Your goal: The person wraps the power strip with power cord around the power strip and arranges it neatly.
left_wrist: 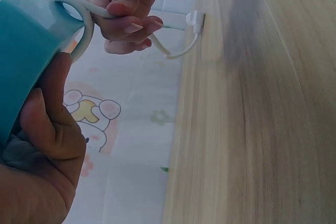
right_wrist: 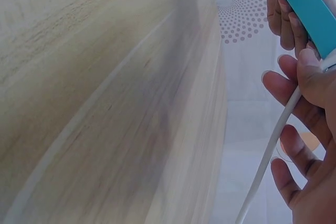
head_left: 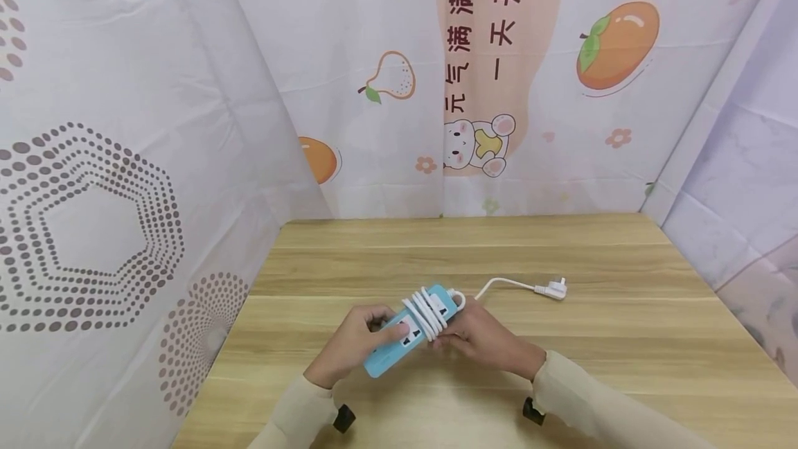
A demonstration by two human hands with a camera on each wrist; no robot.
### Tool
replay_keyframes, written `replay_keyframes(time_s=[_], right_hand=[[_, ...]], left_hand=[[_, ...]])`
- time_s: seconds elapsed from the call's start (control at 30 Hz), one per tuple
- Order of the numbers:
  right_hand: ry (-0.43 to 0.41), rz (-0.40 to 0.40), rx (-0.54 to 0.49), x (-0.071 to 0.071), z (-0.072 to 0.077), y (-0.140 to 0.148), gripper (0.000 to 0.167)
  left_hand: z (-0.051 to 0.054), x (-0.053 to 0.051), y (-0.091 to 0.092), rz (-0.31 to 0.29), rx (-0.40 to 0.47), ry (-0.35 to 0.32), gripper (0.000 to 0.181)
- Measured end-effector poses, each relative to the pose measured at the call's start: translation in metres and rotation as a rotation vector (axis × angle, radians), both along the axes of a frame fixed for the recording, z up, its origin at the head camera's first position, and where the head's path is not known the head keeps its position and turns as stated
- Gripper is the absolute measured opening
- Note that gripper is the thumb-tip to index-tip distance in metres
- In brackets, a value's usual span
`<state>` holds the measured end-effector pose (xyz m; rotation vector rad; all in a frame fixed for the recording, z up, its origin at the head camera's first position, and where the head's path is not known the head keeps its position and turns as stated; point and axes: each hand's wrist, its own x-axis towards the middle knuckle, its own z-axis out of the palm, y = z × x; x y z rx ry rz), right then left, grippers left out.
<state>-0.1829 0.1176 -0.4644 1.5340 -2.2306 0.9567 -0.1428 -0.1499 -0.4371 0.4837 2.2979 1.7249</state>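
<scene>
A turquoise power strip (head_left: 385,359) with white socket panels is held above the wooden table, tilted up toward the right. Several turns of its white cord (head_left: 427,313) wrap around its upper half. My left hand (head_left: 357,339) grips the lower part, thumb on top across a socket panel and fingers underneath. By the strip's upper end, my right hand (head_left: 483,338) pinches the cord, which shows between thumb and fingers in the left wrist view (left_wrist: 128,17). Beyond that hand, the free cord runs to a white plug (head_left: 553,289) lying on the table.
The wood-grain table (head_left: 598,366) reaches back to a printed white curtain (head_left: 386,130). Another patterned curtain (head_left: 125,102) hangs at the left, and a pale one (head_left: 736,172) at the right. Black bands (head_left: 344,418) show beneath the sleeves.
</scene>
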Motion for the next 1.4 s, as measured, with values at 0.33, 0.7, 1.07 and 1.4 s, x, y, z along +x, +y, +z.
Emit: replay_keyframes(time_s=[0.33, 0.7, 1.07, 1.4], right_hand=[[0.033, -0.002, 0.029, -0.002, 0.002, 0.005, 0.010], [-0.001, -0.054, 0.050, 0.001, -0.002, 0.013, 0.024], [-0.110, -0.078, 0.128, 0.005, 0.005, 0.012, 0.020], [0.123, 0.042, 0.166, -0.007, 0.002, 0.013, 0.006]], left_hand=[[0.003, -0.001, -0.002, -0.069, 0.024, 0.007, 0.025], [-0.001, -0.001, -0.009, -0.195, 0.075, 0.046, 0.025], [0.002, 0.000, -0.011, -0.367, 0.093, 0.045, 0.027], [0.002, -0.001, -0.007, -0.457, 0.009, 0.000, 0.013]])
